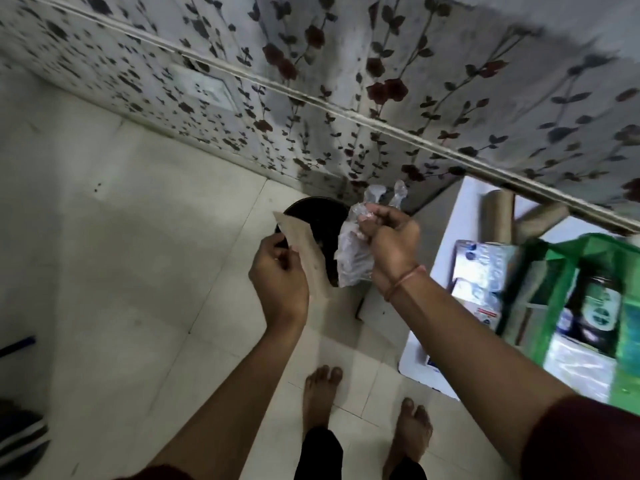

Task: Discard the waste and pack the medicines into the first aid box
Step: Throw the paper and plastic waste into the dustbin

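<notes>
Waste held over a dark round bin on the tiled floor, at the foot of a floral-papered wall. The left hand pinches a brown paper strip; the right hand is closed around a crumpled clear plastic bag. Medicines (blister packs, a dark bottle) lie at right on a white table, beside a green bag. Bare feet stand below.
</notes>
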